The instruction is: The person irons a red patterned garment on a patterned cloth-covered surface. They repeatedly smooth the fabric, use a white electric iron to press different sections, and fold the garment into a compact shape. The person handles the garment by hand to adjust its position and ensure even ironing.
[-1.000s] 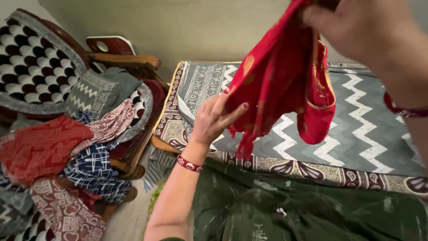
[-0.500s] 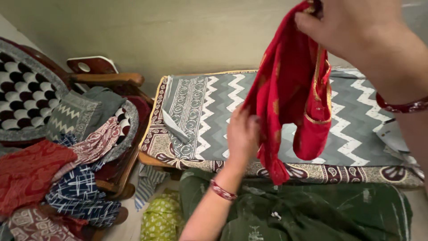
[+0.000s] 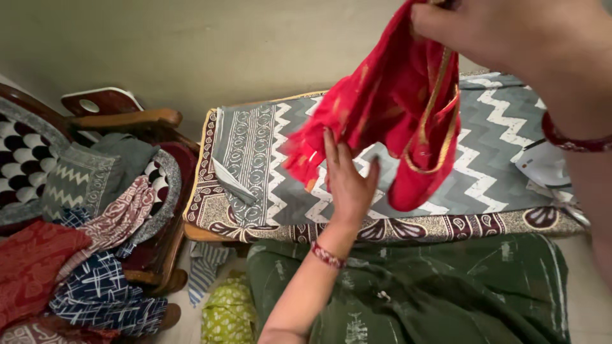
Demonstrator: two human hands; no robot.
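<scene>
Red cloth [image 3: 389,121] now hangs from my right hand [image 3: 510,38], fingers pinching it, while my left hand [image 3: 347,181], fingers spread, has risen under its folds above the zigzag mattress [image 3: 503,165] front edge.

— What lies under all this?

— A grey zigzag bedsheet [image 3: 503,165] with a brown paisley border, spread over a low platform. Dark green cloth [image 3: 421,286] lies in front of it.

— And on the left?

— A wooden armchair [image 3: 127,119] heaped with printed clothes [image 3: 95,255] — red, navy checked, grey. Below it, a yellow-green patterned cloth [image 3: 228,312] lies on the floor.
</scene>
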